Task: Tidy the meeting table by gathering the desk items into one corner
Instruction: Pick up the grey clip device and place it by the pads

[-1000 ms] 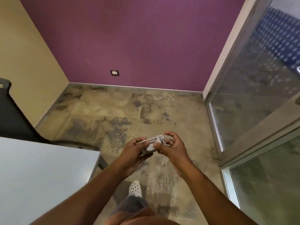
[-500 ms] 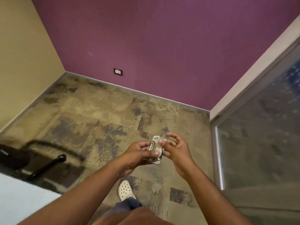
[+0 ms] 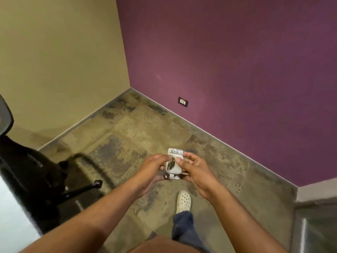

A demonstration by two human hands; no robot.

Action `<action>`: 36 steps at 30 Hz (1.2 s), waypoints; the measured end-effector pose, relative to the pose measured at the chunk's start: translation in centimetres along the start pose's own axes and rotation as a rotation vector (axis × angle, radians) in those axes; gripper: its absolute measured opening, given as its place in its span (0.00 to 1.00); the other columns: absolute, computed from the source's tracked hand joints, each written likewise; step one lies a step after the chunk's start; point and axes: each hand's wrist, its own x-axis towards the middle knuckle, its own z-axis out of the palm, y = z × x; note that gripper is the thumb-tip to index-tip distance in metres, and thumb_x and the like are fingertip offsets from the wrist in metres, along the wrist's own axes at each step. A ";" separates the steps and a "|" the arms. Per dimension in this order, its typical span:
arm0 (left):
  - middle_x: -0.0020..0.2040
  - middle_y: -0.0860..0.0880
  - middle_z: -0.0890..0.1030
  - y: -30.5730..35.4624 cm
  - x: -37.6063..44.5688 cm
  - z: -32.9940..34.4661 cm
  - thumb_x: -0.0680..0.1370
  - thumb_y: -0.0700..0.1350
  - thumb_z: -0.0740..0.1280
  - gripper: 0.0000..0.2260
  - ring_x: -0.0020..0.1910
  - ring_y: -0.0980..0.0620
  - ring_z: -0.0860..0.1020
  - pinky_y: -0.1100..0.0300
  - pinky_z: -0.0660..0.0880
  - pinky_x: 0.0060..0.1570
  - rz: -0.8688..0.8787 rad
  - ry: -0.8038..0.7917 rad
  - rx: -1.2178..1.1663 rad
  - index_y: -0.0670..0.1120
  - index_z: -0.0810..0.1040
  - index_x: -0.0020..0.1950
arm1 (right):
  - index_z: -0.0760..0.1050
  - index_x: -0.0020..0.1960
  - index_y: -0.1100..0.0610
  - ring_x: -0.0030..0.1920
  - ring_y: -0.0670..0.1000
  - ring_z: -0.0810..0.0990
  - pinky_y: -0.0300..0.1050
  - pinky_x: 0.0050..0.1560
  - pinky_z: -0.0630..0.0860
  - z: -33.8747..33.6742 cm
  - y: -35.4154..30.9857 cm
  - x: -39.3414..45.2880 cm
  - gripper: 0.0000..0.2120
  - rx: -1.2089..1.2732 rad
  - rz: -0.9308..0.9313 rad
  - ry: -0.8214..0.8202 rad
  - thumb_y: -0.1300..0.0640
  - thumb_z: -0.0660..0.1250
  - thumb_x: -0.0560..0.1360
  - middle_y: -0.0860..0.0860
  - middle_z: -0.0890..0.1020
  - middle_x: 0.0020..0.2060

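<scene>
Cream-white and boxy, the small device (image 3: 173,162) in the head view has rounded corners, a paler top end with small round knobs or buttons, a dark glossy oval patch on its near face, and a dark strap or clip with metal-looking fittings hanging from its lower end; what it is exactly cannot be told. It sits in mid-air over the floor (image 3: 127,136), in front of the person and between both hands. Its long axis runs roughly up and away from the camera, with the knobbed end pointing toward the far purple wall (image 3: 237,70) and the strap end toward the person. The left hand (image 3: 152,172) holds it from the left side, fingers curled round its edge, and the right hand (image 3: 196,169) pinches its right side with thumb and fingertips, so each grip is closed on the device. Below the hands a white perforated clog (image 3: 183,201) and a blue trouser leg (image 3: 184,227) show. A black office chair (image 3: 34,170) stands at the left, beside a pale desk (image 3: 12,221) corner.
</scene>
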 end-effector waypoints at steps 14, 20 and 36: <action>0.53 0.33 0.86 15.2 14.0 -8.5 0.78 0.50 0.76 0.16 0.50 0.41 0.85 0.47 0.86 0.49 0.173 0.463 -0.162 0.38 0.84 0.56 | 0.82 0.64 0.58 0.47 0.52 0.89 0.43 0.41 0.84 8.4 -16.1 26.1 0.11 -0.286 0.039 -0.543 0.61 0.70 0.82 0.57 0.89 0.54; 0.46 0.41 0.88 18.4 17.4 -15.3 0.76 0.50 0.77 0.14 0.42 0.49 0.87 0.55 0.83 0.40 0.238 0.695 -0.319 0.40 0.86 0.54 | 0.83 0.62 0.58 0.50 0.52 0.88 0.42 0.44 0.83 17.1 -18.6 35.3 0.11 -0.404 0.074 -0.724 0.62 0.70 0.81 0.57 0.89 0.53; 0.43 0.42 0.88 30.8 25.4 -42.3 0.75 0.51 0.78 0.13 0.40 0.49 0.85 0.52 0.83 0.42 0.344 1.005 -0.455 0.42 0.88 0.51 | 0.83 0.61 0.57 0.48 0.51 0.87 0.44 0.44 0.84 46.6 -24.1 55.4 0.09 -0.592 0.129 -0.972 0.60 0.71 0.82 0.57 0.89 0.53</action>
